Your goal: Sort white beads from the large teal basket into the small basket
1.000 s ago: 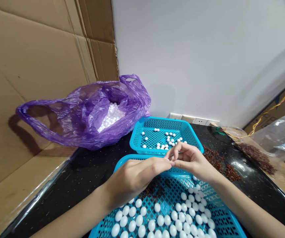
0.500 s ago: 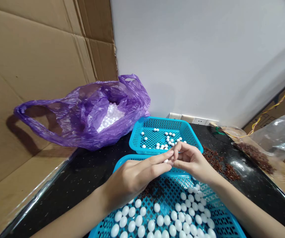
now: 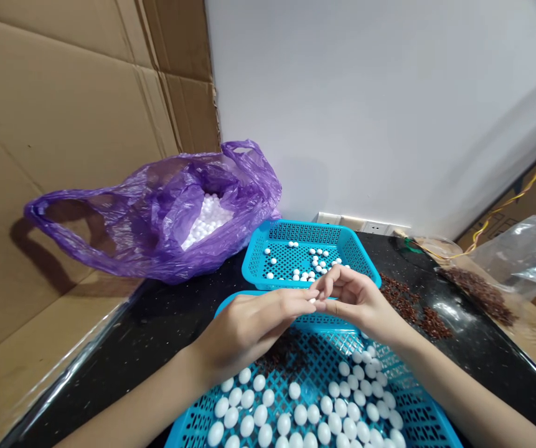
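Observation:
My left hand (image 3: 253, 320) and my right hand (image 3: 354, 298) meet at the fingertips above the near blue basket (image 3: 429, 417). Pinched between them is a small white ball (image 3: 313, 300), mostly covered by the fingers. Whatever else the fingertips may hold is too small to make out. Below my hands, the near basket holds many loose white balls (image 3: 294, 391) and a patch of small dark reddish-brown pieces (image 3: 286, 358). Just beyond my hands stands a second blue basket (image 3: 253, 258) with a scattering of white balls.
To the left, a purple plastic bag (image 3: 155, 218) lies open, full of white balls. Reddish-brown bits (image 3: 405, 305) are spread on the black tabletop (image 3: 155, 330). At right is a clear plastic bag (image 3: 524, 255); behind, sockets (image 3: 375, 228) line the wall's base.
My left hand's fingers have drawn closer together, and the fingertips have shifted slightly against my right hand's. The baskets and bags stay where they were.

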Tool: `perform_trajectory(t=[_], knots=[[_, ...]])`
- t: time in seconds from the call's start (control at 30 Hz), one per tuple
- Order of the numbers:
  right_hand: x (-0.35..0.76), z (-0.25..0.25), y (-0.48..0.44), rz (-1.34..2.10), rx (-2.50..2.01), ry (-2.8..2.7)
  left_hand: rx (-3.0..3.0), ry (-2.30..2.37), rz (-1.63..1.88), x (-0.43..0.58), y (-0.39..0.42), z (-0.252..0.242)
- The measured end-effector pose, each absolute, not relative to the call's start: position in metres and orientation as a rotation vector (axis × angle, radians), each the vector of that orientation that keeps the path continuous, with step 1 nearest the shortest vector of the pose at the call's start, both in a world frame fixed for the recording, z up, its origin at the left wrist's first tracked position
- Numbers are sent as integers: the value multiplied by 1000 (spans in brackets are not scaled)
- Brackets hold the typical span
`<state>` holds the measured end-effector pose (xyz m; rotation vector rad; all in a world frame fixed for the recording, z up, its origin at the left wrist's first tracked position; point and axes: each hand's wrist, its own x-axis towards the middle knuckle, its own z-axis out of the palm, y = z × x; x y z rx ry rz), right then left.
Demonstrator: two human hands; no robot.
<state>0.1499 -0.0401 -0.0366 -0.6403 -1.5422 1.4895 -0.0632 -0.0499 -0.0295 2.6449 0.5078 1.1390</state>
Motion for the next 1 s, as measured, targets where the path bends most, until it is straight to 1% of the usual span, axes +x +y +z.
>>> perform_trajectory(t=[0.23,0.47,0.7,1.0], knots=[[153,-39,-39,1588,-591,-1547,2388,562,1242,-60,-48,-24],[155,-40,-40,1638,-589,-1549,2340,597,1109,-63,-43,-28],[155,-40,-42,1691,-592,-1535,2304,545,1096,-61,-44,-29],[153,-39,-44,1718,-605,-1516,2268,659,1062,-59,-46,-23]])
